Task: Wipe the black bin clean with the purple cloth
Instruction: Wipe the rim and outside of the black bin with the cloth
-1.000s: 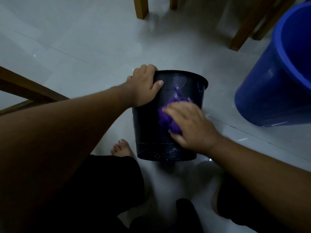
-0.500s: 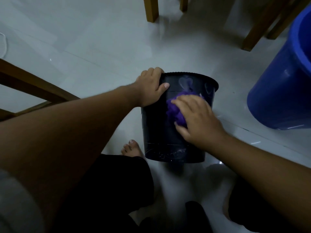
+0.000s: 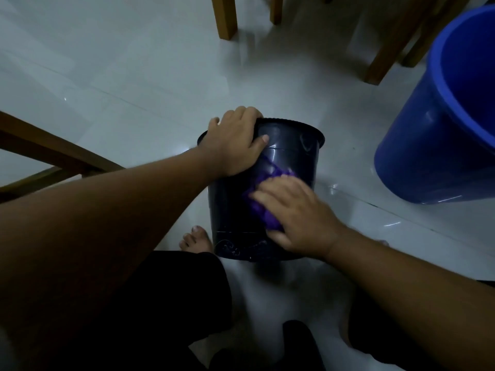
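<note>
The black bin [image 3: 292,156] stands on the pale tiled floor in front of me, its rim facing away and up. My left hand [image 3: 235,143] grips the near left part of its rim, thumb on the outer wall. My right hand [image 3: 297,218] presses the purple cloth [image 3: 263,203] flat against the lower half of the bin's near outer wall. Most of the cloth is hidden under my fingers; a purple strip shows up and left of them.
A big blue bucket [image 3: 442,129] stands to the right of the bin. Wooden furniture legs [image 3: 226,17] rise at the back, and a wooden frame [image 3: 53,156] lies at the left. My bare foot [image 3: 195,241] touches the bin's base at the left.
My right hand with the cloth has slid down the bin's wall from near the rim to the lower half. My left hand keeps its hold on the rim.
</note>
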A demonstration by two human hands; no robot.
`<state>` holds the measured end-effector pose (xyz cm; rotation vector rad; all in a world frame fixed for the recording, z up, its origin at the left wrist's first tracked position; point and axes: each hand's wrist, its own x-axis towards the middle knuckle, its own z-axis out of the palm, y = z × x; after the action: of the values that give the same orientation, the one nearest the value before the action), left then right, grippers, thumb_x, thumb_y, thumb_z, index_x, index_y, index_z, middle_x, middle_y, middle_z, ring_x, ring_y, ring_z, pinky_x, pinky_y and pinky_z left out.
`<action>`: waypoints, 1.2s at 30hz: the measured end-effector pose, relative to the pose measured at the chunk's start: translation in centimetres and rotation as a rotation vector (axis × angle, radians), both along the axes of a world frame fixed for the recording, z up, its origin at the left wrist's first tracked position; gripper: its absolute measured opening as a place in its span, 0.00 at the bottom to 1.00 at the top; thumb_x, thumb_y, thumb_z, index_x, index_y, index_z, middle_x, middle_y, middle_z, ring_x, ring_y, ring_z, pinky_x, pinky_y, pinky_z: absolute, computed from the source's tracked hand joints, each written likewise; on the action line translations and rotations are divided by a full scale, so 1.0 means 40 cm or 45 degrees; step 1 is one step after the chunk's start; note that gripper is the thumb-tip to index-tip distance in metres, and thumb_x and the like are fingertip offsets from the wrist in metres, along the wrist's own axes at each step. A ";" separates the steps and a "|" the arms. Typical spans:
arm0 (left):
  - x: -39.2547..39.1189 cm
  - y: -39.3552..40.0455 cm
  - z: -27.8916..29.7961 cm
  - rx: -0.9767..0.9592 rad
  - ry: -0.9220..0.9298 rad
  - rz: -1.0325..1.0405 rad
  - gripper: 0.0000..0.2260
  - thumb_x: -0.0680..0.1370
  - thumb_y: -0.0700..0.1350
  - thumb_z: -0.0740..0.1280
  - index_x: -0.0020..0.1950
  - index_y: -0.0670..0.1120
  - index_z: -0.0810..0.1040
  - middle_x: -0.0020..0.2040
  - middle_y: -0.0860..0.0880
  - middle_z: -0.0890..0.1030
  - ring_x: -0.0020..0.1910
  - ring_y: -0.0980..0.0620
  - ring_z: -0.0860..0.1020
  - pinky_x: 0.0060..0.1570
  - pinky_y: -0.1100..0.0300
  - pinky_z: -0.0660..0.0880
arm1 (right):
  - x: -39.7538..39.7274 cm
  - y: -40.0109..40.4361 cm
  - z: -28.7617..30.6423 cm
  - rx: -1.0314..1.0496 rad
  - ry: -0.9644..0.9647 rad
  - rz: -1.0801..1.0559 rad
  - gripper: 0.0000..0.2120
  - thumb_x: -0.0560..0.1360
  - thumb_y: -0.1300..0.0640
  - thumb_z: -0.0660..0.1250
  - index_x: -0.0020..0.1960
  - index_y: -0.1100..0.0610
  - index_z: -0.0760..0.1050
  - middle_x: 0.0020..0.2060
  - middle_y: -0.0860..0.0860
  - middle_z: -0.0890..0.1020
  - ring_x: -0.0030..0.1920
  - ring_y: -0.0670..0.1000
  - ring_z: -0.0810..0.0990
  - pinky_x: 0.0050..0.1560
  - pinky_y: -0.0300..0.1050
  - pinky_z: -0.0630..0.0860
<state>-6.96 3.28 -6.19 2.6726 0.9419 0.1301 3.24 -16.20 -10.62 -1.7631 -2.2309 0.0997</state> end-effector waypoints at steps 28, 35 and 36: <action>-0.037 0.025 -0.019 -0.053 0.010 -0.043 0.25 0.76 0.58 0.55 0.66 0.44 0.66 0.62 0.41 0.71 0.60 0.40 0.69 0.60 0.43 0.67 | 0.006 -0.009 -0.027 0.070 -0.009 0.014 0.32 0.71 0.46 0.68 0.72 0.57 0.69 0.66 0.56 0.74 0.66 0.59 0.70 0.72 0.58 0.61; -0.020 0.015 -0.010 -0.001 -0.002 -0.091 0.23 0.77 0.59 0.56 0.65 0.46 0.67 0.59 0.42 0.73 0.57 0.41 0.71 0.56 0.45 0.69 | -0.050 -0.022 -0.010 0.061 0.052 -0.124 0.35 0.68 0.46 0.67 0.72 0.57 0.70 0.67 0.57 0.74 0.66 0.60 0.70 0.72 0.58 0.59; -0.016 0.012 -0.011 0.010 0.000 -0.091 0.23 0.77 0.59 0.56 0.65 0.46 0.68 0.59 0.42 0.73 0.57 0.41 0.71 0.55 0.45 0.69 | -0.048 -0.042 -0.020 0.046 0.003 0.003 0.35 0.67 0.44 0.66 0.71 0.57 0.71 0.66 0.56 0.75 0.66 0.60 0.71 0.72 0.59 0.59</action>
<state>-7.61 3.74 -6.64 2.7096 0.8460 0.1189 1.32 -17.87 -11.43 -1.7409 -2.2189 0.0618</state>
